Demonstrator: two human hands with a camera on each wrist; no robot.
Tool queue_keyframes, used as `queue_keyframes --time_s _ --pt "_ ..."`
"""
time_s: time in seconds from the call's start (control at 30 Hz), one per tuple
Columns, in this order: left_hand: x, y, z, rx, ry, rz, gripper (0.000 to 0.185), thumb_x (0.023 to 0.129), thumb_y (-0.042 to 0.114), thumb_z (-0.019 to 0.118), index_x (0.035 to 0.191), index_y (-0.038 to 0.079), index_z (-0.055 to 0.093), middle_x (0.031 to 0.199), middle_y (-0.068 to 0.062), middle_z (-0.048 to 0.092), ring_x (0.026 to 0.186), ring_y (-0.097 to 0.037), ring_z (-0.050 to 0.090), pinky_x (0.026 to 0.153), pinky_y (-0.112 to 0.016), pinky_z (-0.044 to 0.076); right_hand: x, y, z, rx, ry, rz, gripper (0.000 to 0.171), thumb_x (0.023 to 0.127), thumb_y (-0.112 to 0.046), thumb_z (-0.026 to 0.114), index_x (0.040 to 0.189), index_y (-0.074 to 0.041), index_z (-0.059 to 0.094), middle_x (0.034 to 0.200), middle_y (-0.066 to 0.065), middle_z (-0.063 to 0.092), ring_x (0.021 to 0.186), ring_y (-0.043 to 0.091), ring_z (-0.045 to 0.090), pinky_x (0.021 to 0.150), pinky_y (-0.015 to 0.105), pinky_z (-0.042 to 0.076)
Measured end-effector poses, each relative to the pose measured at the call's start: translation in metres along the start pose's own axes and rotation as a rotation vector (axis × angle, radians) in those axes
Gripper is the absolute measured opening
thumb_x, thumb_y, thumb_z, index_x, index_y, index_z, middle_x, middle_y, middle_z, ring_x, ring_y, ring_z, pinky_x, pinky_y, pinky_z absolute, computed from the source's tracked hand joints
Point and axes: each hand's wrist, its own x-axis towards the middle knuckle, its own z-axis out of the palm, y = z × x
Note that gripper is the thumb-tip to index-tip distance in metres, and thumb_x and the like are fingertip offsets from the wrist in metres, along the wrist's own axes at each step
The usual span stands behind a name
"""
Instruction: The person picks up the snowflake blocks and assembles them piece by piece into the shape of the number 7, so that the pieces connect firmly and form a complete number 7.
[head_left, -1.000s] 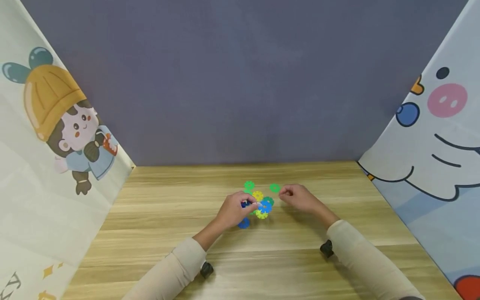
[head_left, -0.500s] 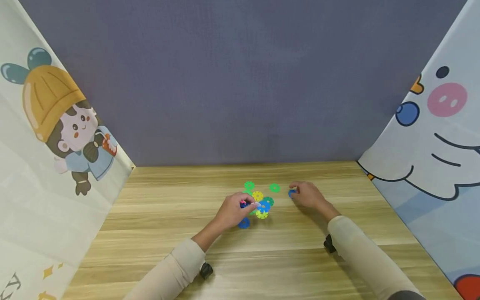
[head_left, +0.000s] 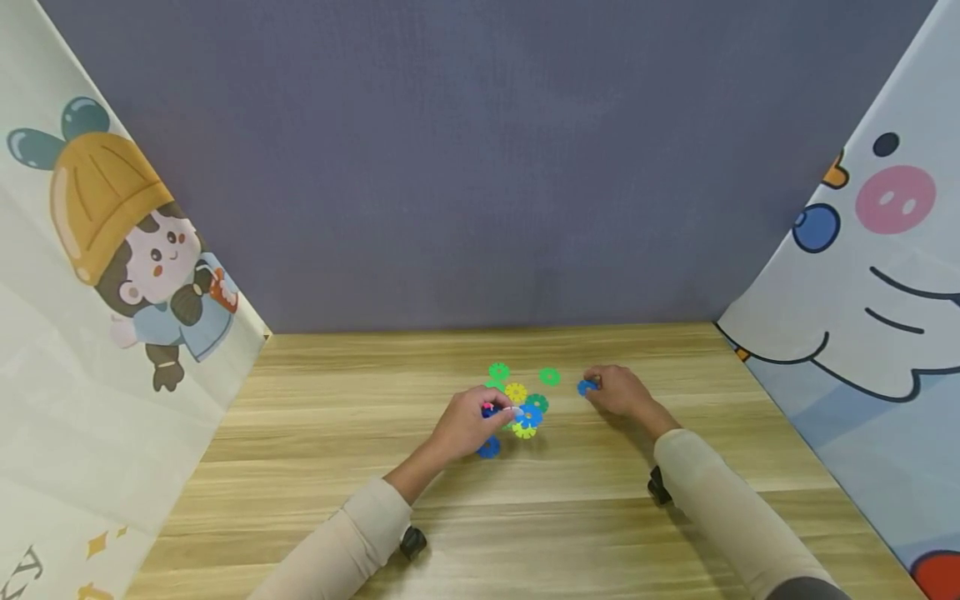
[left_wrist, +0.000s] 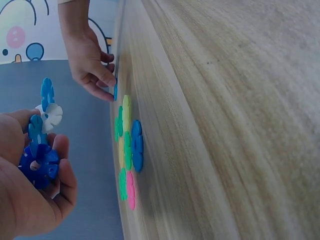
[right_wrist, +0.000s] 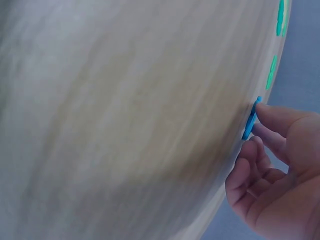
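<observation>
The left hand point(head_left: 472, 423) is curled, thumb and fingers gripping a chain of joined notched discs point(left_wrist: 36, 132) above the desk point(head_left: 330, 433). The chain runs from a dark blue piece in the palm through a mid-blue and a white one point(left_wrist: 51, 117) to a lighter blue one at the tip. Near the far edge of the desk, to the right of its middle, the right hand point(head_left: 618, 392) has its fingers bent in, thumb and forefinger pinching a single blue disc point(head_left: 585, 388) low at the desk surface; whether the disc is lifted at all I cannot tell. Loose discs lie between the hands, nearer the far edge than the near one. A green disc point(head_left: 550, 377) sits just beside the right hand, another green one point(head_left: 498, 371) farther left, a yellow one point(head_left: 516, 392) and a dark green one point(head_left: 537, 403) between them. A lime disc point(head_left: 524, 432) shows partly behind the chain's tip. A dark blue disc point(head_left: 489, 447) lies closest to the near edge, and a pink one point(left_wrist: 130, 191) lies against a green.
</observation>
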Motion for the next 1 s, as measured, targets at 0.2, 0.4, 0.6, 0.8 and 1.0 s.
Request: queue_keyframes --time_s 0.2,0.4,0.6,0.8,1.0 --pt "0.001 0.001 0.000 0.020 0.006 0.006 0.013 0.097 0.034 0.071 0.100 0.022 0.076 0.099 0.008 0.071 0.089 -0.008 0.064 0.077 -0.025 0.054 0.002 0.005 0.002 0.048 0.005 0.024 0.033 0.097 -0.018 0.069 0.124 -0.001 0.067 0.104 0.015 0.075 0.093 0.031 0.070 0.083 0.049 0.057" --pt "0.001 0.002 -0.001 0.029 -0.001 0.009 0.014 0.097 0.033 0.071 0.102 0.022 0.077 0.101 0.007 0.071 0.091 -0.008 0.064 0.079 -0.026 0.055 0.003 0.011 0.004 0.102 0.011 0.065 0.033 0.094 -0.019 0.073 0.120 -0.001 0.065 0.105 0.016 0.073 0.098 0.033 0.069 0.085 0.049 0.056" --pt "0.001 0.004 -0.001 0.038 -0.002 0.006 0.015 0.097 0.033 0.071 0.103 0.022 0.078 0.101 0.007 0.072 0.091 -0.007 0.064 0.080 -0.027 0.054 -0.002 0.014 0.003 0.103 0.049 0.051 0.027 0.091 -0.021 0.076 0.105 -0.005 0.061 0.086 0.006 0.062 0.078 0.020 0.056 0.069 0.034 0.047" --pt "0.001 0.004 0.000 0.035 -0.002 0.009 0.015 0.097 0.033 0.071 0.104 0.022 0.078 0.102 0.008 0.072 0.091 -0.006 0.064 0.080 -0.026 0.054 -0.011 0.013 -0.001 0.113 0.071 0.017 0.023 0.092 -0.018 0.076 0.098 -0.005 0.058 0.074 0.001 0.051 0.066 0.015 0.046 0.061 0.027 0.037" --pt "0.001 0.004 0.000 0.036 0.001 0.018 0.015 0.097 0.032 0.071 0.104 0.022 0.078 0.102 0.007 0.072 0.092 -0.007 0.065 0.081 -0.026 0.055 -0.016 0.013 -0.001 0.115 0.069 -0.011 0.020 0.094 -0.018 0.074 0.103 -0.006 0.062 0.076 0.001 0.062 0.065 0.014 0.052 0.061 0.029 0.042"
